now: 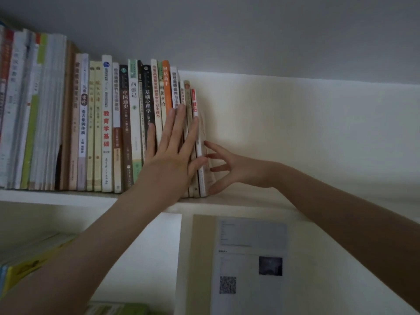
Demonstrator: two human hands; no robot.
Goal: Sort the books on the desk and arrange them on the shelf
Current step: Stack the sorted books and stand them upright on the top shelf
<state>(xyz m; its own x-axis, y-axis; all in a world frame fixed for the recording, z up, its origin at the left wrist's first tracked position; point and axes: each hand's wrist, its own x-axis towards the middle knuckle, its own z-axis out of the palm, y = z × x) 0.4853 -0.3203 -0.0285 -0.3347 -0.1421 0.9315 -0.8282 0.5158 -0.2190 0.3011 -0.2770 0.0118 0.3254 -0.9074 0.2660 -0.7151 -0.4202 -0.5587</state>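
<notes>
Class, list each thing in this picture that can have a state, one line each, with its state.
Row of books, upright on the shelf, spines outward.
End book, upright at the row's right end.
Left hand, flat, fingers straight, pressing the spines.
Right hand, fingers spread, fingertips at the end book's side.
Lower books, lying flat, blurred.
Printed sheet, posted flat below the shelf.

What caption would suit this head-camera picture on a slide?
Left hand flat against upright books on the shelf, right hand spread at the row's end.
</notes>
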